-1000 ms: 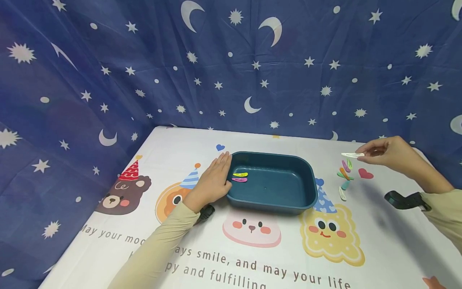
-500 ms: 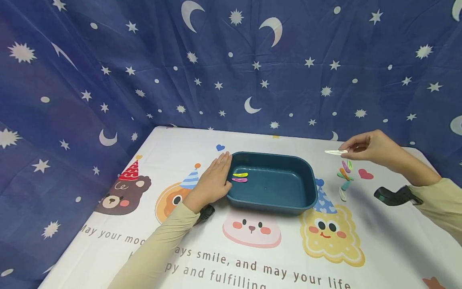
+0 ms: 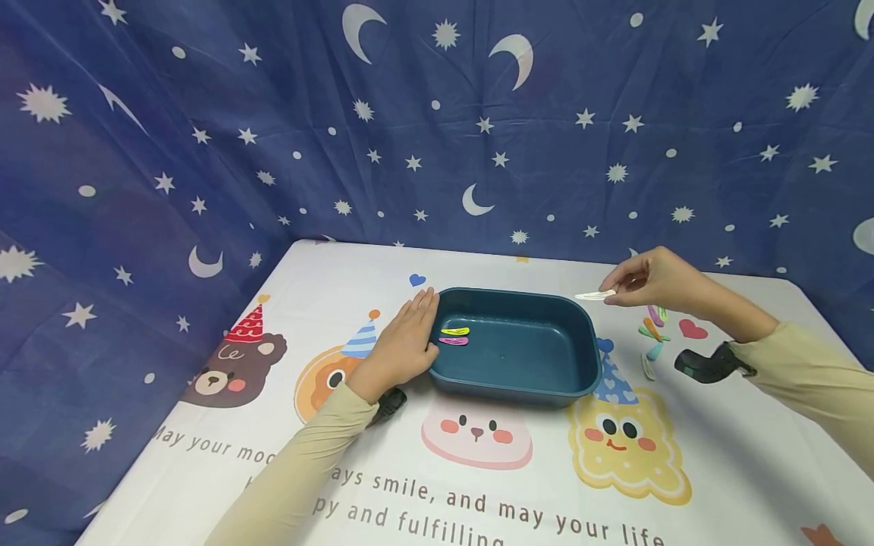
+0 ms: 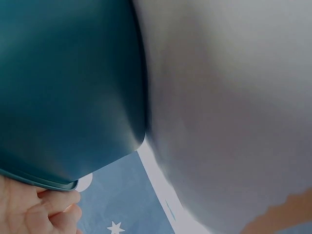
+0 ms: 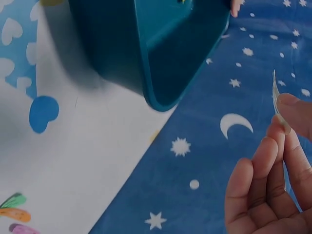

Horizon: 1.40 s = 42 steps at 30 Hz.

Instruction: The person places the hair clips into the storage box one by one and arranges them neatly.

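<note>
A white snap hair clip [image 3: 595,295] is pinched between the thumb and fingers of my right hand [image 3: 658,282], in the air just off the right rim of a dark teal basin [image 3: 515,392]. The right wrist view shows the clip [image 5: 275,92] edge-on at the fingertips. My left hand [image 3: 401,345] lies with straight fingers against the basin's left side; in the left wrist view its fingers [image 4: 53,207] touch the rim. Inside the basin, at the left, a yellow hair clip [image 3: 454,331] lies above a pink-purple hair clip [image 3: 454,341].
Right of the basin lies a loose group of several hair clips, among them an orange clip [image 3: 652,327], a teal clip [image 3: 655,351] and a white clip [image 3: 647,367]. A white printed cloth [image 3: 355,262] covers the table. Behind it hangs a blue star-patterned curtain [image 3: 410,114].
My right hand has moved left with the white hair clip, from above the loose clips to near the basin's right rim. The left hand and the basin stay in place.
</note>
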Each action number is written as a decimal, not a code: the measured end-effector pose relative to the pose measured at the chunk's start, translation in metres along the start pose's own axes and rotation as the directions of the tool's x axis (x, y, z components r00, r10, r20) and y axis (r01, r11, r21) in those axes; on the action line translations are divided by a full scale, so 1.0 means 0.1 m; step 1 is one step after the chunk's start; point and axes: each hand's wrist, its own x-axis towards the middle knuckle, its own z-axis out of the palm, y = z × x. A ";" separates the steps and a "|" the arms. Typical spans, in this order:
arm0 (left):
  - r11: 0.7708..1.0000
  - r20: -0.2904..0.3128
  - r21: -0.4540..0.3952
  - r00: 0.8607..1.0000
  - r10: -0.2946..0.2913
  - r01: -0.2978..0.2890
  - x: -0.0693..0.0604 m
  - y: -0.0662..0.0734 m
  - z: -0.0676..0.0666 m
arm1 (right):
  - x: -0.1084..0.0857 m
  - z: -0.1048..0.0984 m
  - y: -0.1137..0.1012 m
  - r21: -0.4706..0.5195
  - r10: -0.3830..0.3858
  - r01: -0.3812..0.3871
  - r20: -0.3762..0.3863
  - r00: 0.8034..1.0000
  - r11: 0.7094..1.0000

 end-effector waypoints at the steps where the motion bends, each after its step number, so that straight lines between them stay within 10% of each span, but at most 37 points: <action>1: 1.000 0.005 0.002 1.000 -0.002 0.002 0.00 0.00 0.00 | 0.02 0.02 -0.02 -0.002 -0.008 0.008 0.005 1.000 1.000; 42: 1.000 0.005 0.012 1.000 0.001 -0.001 0.01 -0.01 0.00 | 0.65 0.81 -0.49 0.070 -0.256 0.247 0.185 0.949 0.966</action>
